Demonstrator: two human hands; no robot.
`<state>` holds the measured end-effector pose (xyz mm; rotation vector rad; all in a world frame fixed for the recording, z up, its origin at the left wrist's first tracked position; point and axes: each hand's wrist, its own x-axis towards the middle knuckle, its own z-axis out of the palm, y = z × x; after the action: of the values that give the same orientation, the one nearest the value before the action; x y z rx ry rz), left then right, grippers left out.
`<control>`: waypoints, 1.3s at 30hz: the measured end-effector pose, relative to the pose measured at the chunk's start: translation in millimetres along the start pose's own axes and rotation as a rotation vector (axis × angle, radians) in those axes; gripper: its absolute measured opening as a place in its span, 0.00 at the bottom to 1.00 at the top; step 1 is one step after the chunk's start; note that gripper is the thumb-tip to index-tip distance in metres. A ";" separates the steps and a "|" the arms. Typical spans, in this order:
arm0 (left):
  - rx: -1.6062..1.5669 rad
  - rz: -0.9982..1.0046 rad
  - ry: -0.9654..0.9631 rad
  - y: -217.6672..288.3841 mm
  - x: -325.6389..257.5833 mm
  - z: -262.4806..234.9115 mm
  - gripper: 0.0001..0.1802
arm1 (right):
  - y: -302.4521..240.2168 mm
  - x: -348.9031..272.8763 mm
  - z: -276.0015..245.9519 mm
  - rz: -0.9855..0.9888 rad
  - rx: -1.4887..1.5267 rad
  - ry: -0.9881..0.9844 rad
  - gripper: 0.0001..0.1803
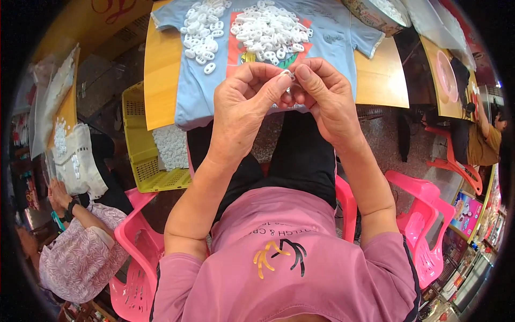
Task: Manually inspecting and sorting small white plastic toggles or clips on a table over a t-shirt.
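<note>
- I see left hand (244, 99) and right hand (327, 94) fingers pinching one white plastic piece (288, 75) together.
- Beyond it on the desk (161, 64), two piles: smaller pile (203, 29), larger pile (271, 29); I judge much remains.

White plastic pieces (268, 29) crowd the shirt (188, 91); bare tabletop (161, 80) flanks it.

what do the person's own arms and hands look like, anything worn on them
Both forearms are bare, with no gloves, rings, watch or bracelet visible on the left hand or the right hand. The short sleeves of a pink T-shirt end above the elbows; the right sleeve has a dark side stripe.
</note>
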<state>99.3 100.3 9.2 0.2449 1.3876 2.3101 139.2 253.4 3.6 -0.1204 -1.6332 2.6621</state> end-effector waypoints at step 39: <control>0.080 -0.102 -0.025 -0.6 18.7 -14.8 0.11 | -6.2 9.4 -8.8 -0.089 -0.438 0.022 0.10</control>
<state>77.4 97.2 0.2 0.2214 1.4484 2.1649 130.3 264.5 4.7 -0.0779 -2.1292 2.1914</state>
